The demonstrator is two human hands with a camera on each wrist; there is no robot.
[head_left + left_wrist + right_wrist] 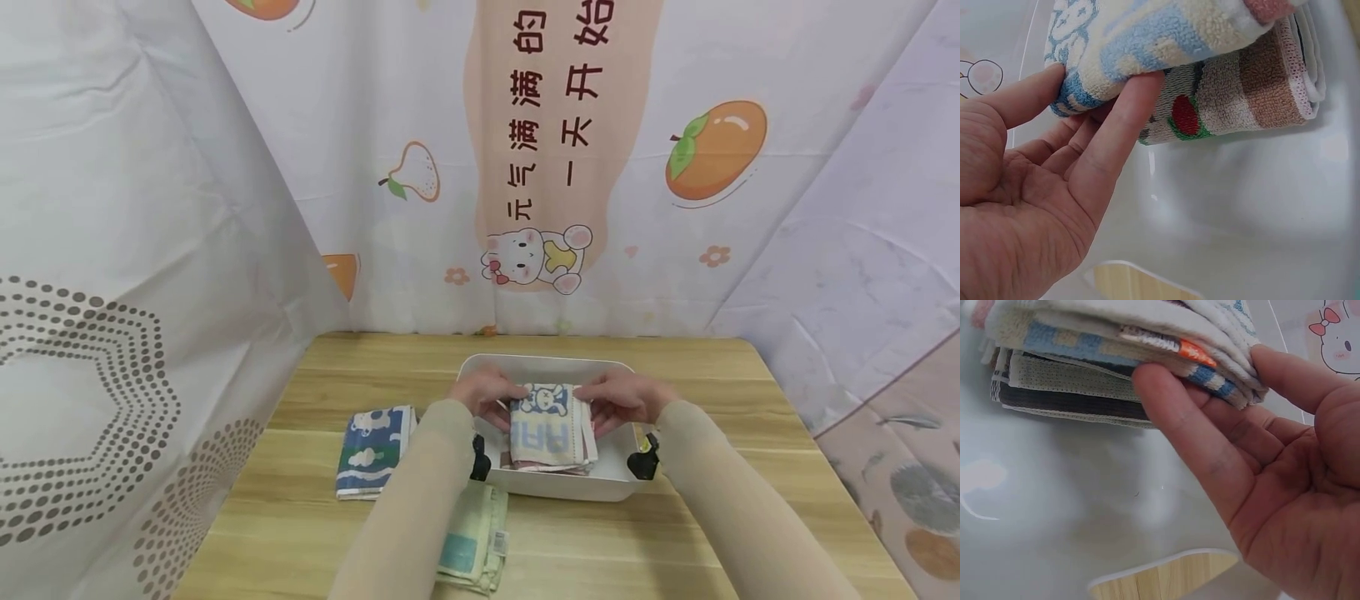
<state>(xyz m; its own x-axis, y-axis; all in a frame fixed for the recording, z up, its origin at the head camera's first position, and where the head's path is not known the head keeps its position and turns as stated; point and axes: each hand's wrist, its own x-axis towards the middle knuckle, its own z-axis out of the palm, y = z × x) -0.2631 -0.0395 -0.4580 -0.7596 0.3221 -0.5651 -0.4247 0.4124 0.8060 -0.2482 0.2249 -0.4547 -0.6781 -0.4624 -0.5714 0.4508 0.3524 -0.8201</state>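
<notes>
A folded cream-and-blue towel (551,429) with a rabbit pattern is held between both hands over a white plastic bin (555,486). My left hand (489,392) grips its left side, thumb at the edge and fingers underneath, as the left wrist view shows. On the other side my right hand (624,395) pinches it the same way, near an orange-and-white label (1197,352). Below lies a second folded towel (1260,87), brown and grey with a red motif, inside the bin. Whether the two towels touch I cannot tell.
Left of the bin, a blue-and-green folded towel (367,457) lies on the wooden table (750,400). A pale yellow-green folded towel (472,533) with a white tag is in front, partly behind the left forearm. Printed curtains (420,275) hang behind and at both sides.
</notes>
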